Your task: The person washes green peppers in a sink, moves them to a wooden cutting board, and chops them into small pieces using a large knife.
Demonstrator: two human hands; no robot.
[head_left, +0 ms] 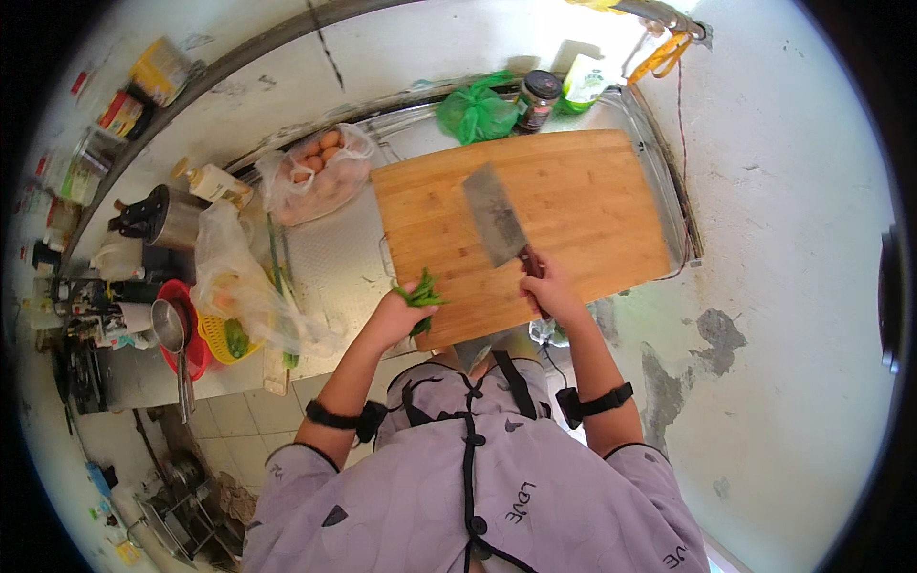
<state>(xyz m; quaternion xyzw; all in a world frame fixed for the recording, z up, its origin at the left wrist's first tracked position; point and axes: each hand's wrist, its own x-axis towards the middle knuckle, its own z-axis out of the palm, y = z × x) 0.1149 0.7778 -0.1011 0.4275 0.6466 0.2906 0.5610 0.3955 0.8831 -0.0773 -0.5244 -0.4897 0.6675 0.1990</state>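
Note:
A bunch of green vegetable pieces (424,292), perhaps peppers or beans, is gripped in my left hand (397,319) at the near left corner of a wooden cutting board (573,193). My right hand (555,290) grips the dark handle of a Chinese cleaver (494,215) near the board's front edge. The cleaver's broad blade points away from me over the middle of the board, its flat side facing up. Whether the blade touches the wood I cannot tell.
Left of the board lie a plastic bag of brown eggs (315,172) and a spring onion (279,272). A yellow basket (218,336), a red basin (172,294) and a saucepan (168,326) stand further left. Behind are a green plastic bag (476,111) and a dark-lidded jar (539,100).

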